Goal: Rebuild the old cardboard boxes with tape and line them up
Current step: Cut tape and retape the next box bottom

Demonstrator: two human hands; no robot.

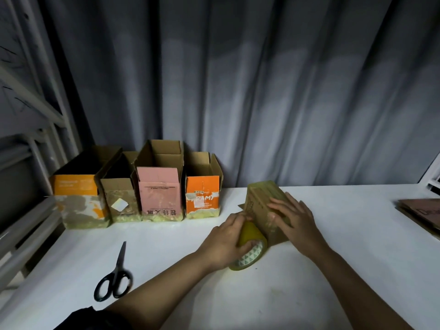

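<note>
The left hand [226, 241] grips a roll of yellowish tape [250, 248], fingers curled round it, and holds it against the near lower side of a brown cardboard box [264, 206]. The right hand [291, 217] lies flat on that box's top and right face, fingers straight and spread, pressing it down. The box sits tilted on the table, right of centre.

A grey curtain [238, 91] hangs in folds across the whole background. In front of it runs the white table [333, 282], which carries everything else. At the left edge stands a pale metal frame [28, 110] with slanted bars.

Four open-topped boxes stand side by side along the table's back left, touching or nearly so. From the left: a wide orange box [78, 198] with a torn face, a narrow brown box [120, 201] with a small white label, a taller pink box [159, 194] (printed characters along its lower edge appear upside down), and a smaller orange box [202, 196]. Yellowish tape shows along their bottoms.

Flattened cardboard [421, 213] lies at the table's right edge, well apart from the hands. Black-handled scissors [115, 275] lie closed on the table near left, blades pointing away.
</note>
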